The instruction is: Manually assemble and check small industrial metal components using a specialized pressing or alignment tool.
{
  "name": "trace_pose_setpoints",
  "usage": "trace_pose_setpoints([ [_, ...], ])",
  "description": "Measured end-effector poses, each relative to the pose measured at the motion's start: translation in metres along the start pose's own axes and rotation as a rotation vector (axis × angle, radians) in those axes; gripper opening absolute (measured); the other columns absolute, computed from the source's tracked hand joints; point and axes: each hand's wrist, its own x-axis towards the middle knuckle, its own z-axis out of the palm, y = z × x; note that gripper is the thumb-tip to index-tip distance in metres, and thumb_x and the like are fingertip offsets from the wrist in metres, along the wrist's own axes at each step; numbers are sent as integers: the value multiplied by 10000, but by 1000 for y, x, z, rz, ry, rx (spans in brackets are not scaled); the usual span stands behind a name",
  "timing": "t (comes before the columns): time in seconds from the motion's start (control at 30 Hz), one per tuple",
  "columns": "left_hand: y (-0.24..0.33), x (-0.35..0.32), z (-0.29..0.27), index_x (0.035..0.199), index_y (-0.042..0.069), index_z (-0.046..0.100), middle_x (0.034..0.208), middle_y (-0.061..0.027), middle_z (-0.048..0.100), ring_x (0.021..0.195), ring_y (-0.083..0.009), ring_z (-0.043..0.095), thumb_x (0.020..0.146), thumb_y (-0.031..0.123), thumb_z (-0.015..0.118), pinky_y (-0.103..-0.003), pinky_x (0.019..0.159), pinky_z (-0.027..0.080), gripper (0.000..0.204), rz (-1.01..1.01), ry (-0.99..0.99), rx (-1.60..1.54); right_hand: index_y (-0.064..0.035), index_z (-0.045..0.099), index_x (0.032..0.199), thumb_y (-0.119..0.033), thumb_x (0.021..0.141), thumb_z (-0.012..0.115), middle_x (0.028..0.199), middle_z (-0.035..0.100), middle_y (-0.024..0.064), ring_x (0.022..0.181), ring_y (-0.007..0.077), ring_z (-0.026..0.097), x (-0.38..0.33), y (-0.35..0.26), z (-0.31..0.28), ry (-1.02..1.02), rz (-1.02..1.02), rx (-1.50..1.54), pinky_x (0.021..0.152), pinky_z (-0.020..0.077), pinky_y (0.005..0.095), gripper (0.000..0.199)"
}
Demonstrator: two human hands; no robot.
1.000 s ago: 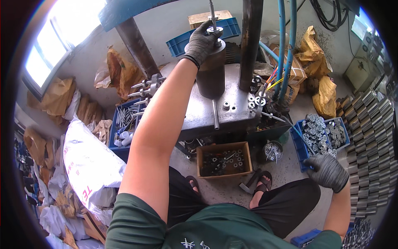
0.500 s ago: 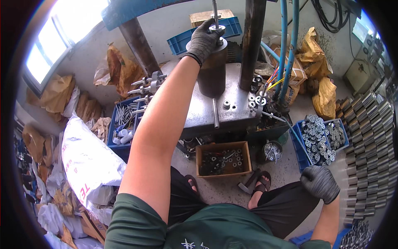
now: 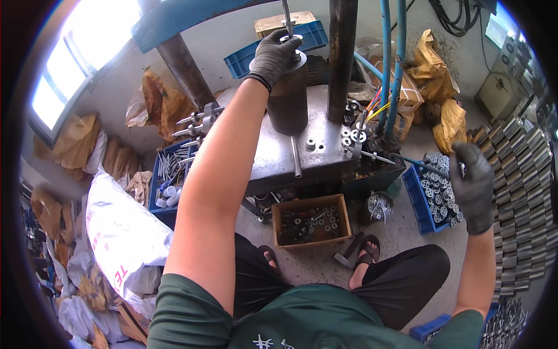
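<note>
My left hand (image 3: 273, 61), in a dark grey glove, reaches up to the top of an upright dark metal cylinder (image 3: 289, 99). Its fingers close round a pale round end cap (image 3: 296, 39) there, with a thin metal shaft (image 3: 287, 14) rising out of it. My right hand (image 3: 474, 192), gloved too, is raised at the right with its fingers curled at the end of a slim blue lever (image 3: 421, 166). The lever's tip is hidden by the hand. Behind that hand lies a blue crate (image 3: 414, 200) of round grey end caps (image 3: 437, 195).
A metal press table (image 3: 267, 168) carries a rod (image 3: 296, 157) and a small ring (image 3: 311, 142). Thick columns (image 3: 342, 64) and blue hoses (image 3: 397, 64) stand behind. On the floor are a carton (image 3: 311, 243), a hammer (image 3: 347, 256) and a white sack (image 3: 122, 232). Metal tubes (image 3: 520, 203) are stacked right.
My right hand has risen from beside my knee to the blue lever, whose free end has swung upward. My left hand stays at the cylinder's top. The view has shifted slightly.
</note>
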Motion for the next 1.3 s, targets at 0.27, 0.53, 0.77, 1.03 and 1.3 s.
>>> trace_pose_setpoints([
  [0.27, -4, 5, -1, 1206, 1, 685, 891, -82, 734, 646, -118, 646, 896, 136, 792, -263, 578, 565, 355, -6, 6, -123, -4, 695, 1155, -116, 952, 701, 1050, 731, 181, 877, 254, 744, 80, 52, 25, 99, 199, 42, 789, 594, 360, 232],
  [0.53, -6, 5, -1, 1199, 4, 688, 906, -90, 735, 658, -129, 653, 915, 121, 770, -262, 584, 576, 318, -30, 10, -185, -11, 671, 1245, -57, 905, 692, 1041, 729, 219, 873, 264, 742, -14, 15, -11, -417, 324, 115, 799, 586, 367, 344],
  [0.77, 5, -3, 1, 1173, 13, 703, 927, -60, 711, 735, -114, 643, 948, 125, 726, -273, 644, 600, 252, -29, 33, -86, 0, 740, 1005, -181, 843, 658, 867, 706, 236, 841, 396, 705, -67, -31, -24, -933, 267, 119, 797, 573, 458, 256],
  [1.03, -5, 5, -3, 1204, 18, 695, 904, -69, 737, 652, -115, 640, 928, 96, 742, -272, 573, 576, 290, -40, 13, -154, 18, 717, 1080, -142, 832, 678, 946, 716, 230, 884, 384, 710, -57, -22, -23, -688, 354, 210, 814, 565, 435, 297],
  [1.3, 1, -1, -5, 1188, 11, 702, 926, -72, 742, 643, -106, 628, 928, 114, 753, -254, 580, 550, 285, 13, 28, -74, 0, 733, 1033, -137, 838, 640, 900, 718, 220, 849, 397, 708, -60, -26, -25, -997, 198, 76, 785, 574, 457, 256],
])
